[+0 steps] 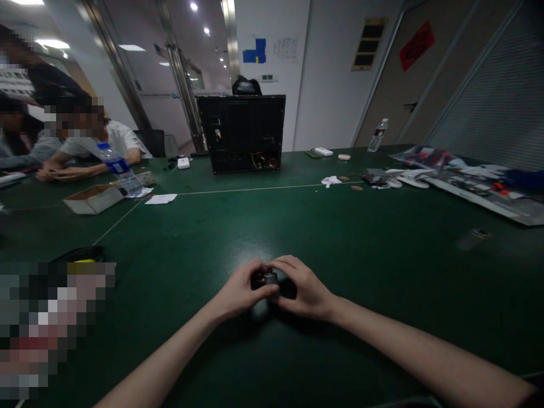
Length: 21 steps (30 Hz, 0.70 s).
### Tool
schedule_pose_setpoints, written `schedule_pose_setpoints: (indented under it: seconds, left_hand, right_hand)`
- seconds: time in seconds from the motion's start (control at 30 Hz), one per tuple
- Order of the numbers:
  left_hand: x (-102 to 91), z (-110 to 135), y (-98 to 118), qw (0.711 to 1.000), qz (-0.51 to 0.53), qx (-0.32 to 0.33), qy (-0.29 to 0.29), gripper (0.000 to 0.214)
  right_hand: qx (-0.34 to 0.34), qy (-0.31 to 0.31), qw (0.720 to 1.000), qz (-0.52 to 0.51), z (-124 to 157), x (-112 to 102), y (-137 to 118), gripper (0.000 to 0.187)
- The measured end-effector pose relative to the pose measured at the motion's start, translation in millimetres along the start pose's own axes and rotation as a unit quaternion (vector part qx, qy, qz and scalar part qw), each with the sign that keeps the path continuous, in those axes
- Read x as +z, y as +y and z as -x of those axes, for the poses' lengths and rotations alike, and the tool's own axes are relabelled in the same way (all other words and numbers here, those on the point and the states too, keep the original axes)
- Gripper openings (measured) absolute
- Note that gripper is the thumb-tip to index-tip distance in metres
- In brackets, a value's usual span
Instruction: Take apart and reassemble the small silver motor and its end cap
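Note:
Near the middle of the green table (204, 238), my left hand (244, 288) and my right hand (304, 286) meet around a small dark grey cylinder (271, 277). It looks like metal, with a narrower piece at its top; its exact kind I cannot make out. Both thumbs lie along its lower front, and the fingers curl round from behind and above. My hands are closed on it from either side, just above or on the tabletop. The fingers cover part of the cylinder.
A black panel-like casing (246, 130) with exposed wires stands at the back. An open box (94, 199) and a water bottle (121, 170) are at left, near a seated person (123, 141). On the right are a clear bottle (377, 136), a cluttered tray (484, 198) and a blurred can-like object (474, 239).

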<state>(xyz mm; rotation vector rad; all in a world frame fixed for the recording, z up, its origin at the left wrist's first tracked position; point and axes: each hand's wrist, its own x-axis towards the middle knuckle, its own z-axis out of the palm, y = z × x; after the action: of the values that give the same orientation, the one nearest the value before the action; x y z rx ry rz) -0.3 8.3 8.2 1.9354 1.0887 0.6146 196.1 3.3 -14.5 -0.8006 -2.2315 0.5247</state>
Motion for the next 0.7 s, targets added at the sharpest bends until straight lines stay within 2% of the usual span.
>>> schedule_pose_setpoints:
  seconds: [0.2,0.43,0.7]
  left_hand:
    - [-0.8,-1.2,1.9,1.0,-0.007,-0.004,0.002,0.016]
    - [-2.2,-1.5,-2.6,0.994,0.084,0.047,-0.057,0.021]
    - [-4.8,1.9,-3.1,0.989,0.112,0.032,-0.093,0.027]
  right_hand:
    - [0.017,-0.009,1.0,0.014,0.0,0.5,0.8,0.057]
    - [0.021,-0.004,0.999,-0.034,1.1,2.6,3.2,0.061]
    - [0.018,0.01,0.999,-0.037,0.1,-2.4,-2.3,0.058]
